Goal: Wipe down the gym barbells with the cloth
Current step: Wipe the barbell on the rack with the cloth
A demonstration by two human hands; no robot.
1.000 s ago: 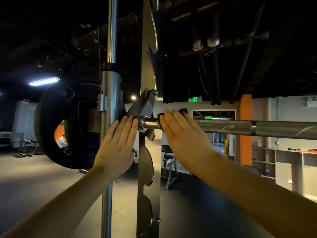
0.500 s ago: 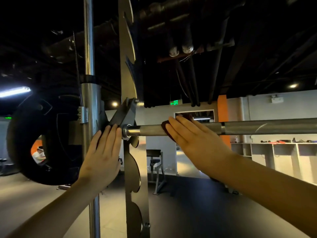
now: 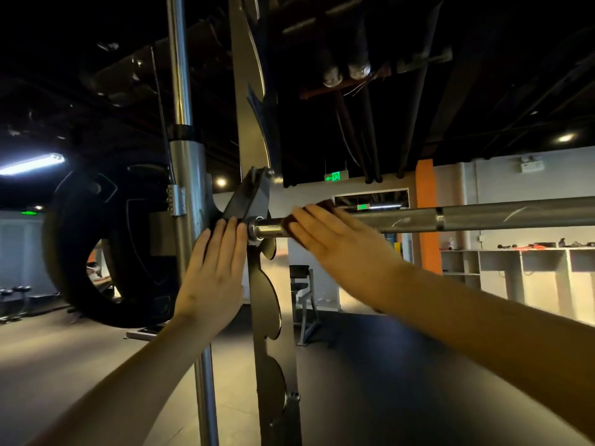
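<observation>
A steel barbell (image 3: 483,217) runs level from the rack hook (image 3: 248,201) off to the right edge. My right hand (image 3: 335,239) lies flat with straight fingers over the bar near its left end, pressing a dark reddish cloth (image 3: 323,205) against it; only the cloth's edges show around my fingers. My left hand (image 3: 215,272) rests flat, fingers straight, against the rack upright (image 3: 190,188) just left of the bar's collar. A black weight plate (image 3: 106,246) hangs on the bar's far side of the rack.
A notched grey rack plate (image 3: 267,300) stands upright between my arms. A bench (image 3: 304,288) stands behind it. Open shelving (image 3: 515,262) lines the right wall. Dumbbells (image 3: 16,291) sit at the far left. Dark floor spreads below.
My right hand with the cloth slid right along the bar, then back left toward the collar. The view shifted. My left hand stayed on the upright.
</observation>
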